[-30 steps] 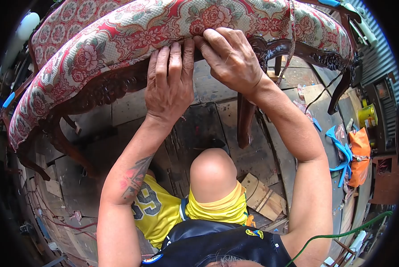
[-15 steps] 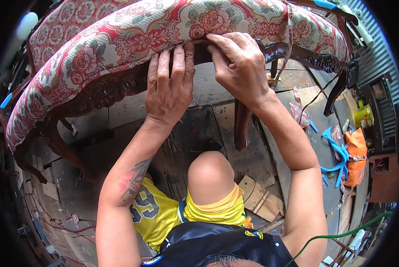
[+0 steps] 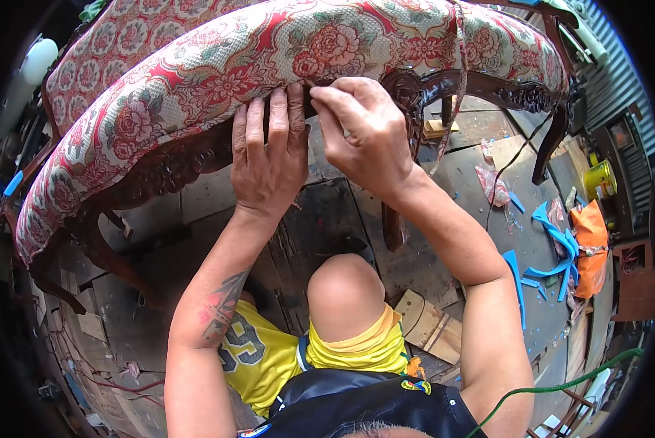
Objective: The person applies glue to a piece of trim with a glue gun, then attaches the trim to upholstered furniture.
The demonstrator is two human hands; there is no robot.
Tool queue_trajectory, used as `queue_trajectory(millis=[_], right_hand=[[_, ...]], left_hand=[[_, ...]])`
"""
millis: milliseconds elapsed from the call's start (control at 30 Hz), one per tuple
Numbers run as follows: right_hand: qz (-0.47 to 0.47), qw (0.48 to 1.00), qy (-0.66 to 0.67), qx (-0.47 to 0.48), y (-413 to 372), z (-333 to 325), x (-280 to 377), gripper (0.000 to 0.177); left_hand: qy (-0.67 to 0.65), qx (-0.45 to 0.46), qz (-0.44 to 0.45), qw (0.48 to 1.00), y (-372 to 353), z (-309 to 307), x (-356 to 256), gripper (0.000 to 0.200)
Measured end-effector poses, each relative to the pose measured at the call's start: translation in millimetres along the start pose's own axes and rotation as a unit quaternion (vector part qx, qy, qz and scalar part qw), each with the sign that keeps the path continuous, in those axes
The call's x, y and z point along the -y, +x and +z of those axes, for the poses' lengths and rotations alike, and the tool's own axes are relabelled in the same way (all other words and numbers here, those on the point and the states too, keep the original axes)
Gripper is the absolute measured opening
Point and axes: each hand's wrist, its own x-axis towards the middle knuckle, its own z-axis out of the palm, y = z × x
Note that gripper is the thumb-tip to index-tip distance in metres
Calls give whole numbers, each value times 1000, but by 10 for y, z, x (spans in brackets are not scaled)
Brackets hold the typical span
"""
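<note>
A carved dark wooden seat frame [image 3: 170,171] carries floral upholstery fabric [image 3: 225,80] in red, cream and green over its curved front. My left hand [image 3: 269,157] lies against the fabric's lower edge, fingers stretched up and slightly apart, their tips on the border between cloth and wood. Close beside it, my right hand [image 3: 368,135] is closed in a pinch, thumb and forefinger together just below that edge. Whatever sits between those fingertips is too small or hidden to make out. A thin cord [image 3: 460,87] hangs down over the fabric to the right of my right hand.
Blue strips [image 3: 561,244] and an orange bag-like item [image 3: 590,248] lie on the plank floor at right, near a yellow can [image 3: 599,179]. Wood pieces [image 3: 433,328] rest beside my knee [image 3: 346,296]. A green cord [image 3: 561,387] crosses at lower right.
My right hand has drawn down and left from the fabric edge, its fingers now gathered in a pinch. My left hand keeps its place at the edge. The whole view has shifted slightly.
</note>
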Motion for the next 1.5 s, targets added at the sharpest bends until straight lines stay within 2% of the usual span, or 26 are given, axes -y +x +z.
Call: queue_trajectory(millis=[100,133,200,300,333,400,467,533,600,667,700,733,767,800,833,867,1000,1167,1233,1500], right_hand=[[226,961,151,-41,126,-53,46,14],[362,903,233,-3,160,-88,92,16],[441,840,314,22,168,-94,1,17],[487,784,384,34,240,-175,-70,17],[487,784,384,35,280,-205,-76,17],[527,718,453,44,338,-248,-107,19],[529,709,463,64,380,-287,-177,21],[518,714,456,117,424,-323,-221,20],[513,725,440,133,446,-327,-233,19],[448,794,379,157,468,-325,-219,20],[448,795,378,158,459,-316,-230,20],[319,896,271,149,436,-296,-259,21],[177,963,153,135,420,-274,-291,23],[177,963,154,136,409,-261,-329,23],[76,984,110,120,403,-251,-377,25],[-26,992,66,102,394,-243,-420,27],[-128,988,25,82,317,-181,-525,38],[-139,985,0,100,260,-178,-561,43],[-163,982,-32,94,255,-181,-567,34],[-160,984,-27,75,221,-154,-558,35]], left_hand=[[-3,3,-3,1000,0,-16,3,48],[-4,3,-2,1000,4,-19,3,48],[-7,-1,-4,1000,8,-13,-1,48],[-8,-1,-5,1000,6,-16,2,48],[-7,1,-4,1000,8,-18,2,48],[-10,3,-3,1000,15,-27,1,48],[-12,5,-4,1000,5,-27,12,48],[17,21,10,1000,-17,-18,29,61],[17,21,10,1000,-13,-24,34,62],[17,22,11,1000,-9,-21,28,62],[9,13,8,1000,-4,-14,20,55],[0,4,4,1000,-1,-11,13,50],[1,4,3,1000,0,-11,11,50],[-1,4,1,1000,-4,-14,6,50],[-3,4,-1,1000,-6,-14,3,50],[-3,4,-1,1000,-7,-11,7,50],[5,2,9,1000,-16,-4,28,50],[8,7,13,1000,-14,-19,31,48],[-8,-1,3,1000,-7,-17,26,47],[-9,-8,0,1000,1,-1,18,47]])
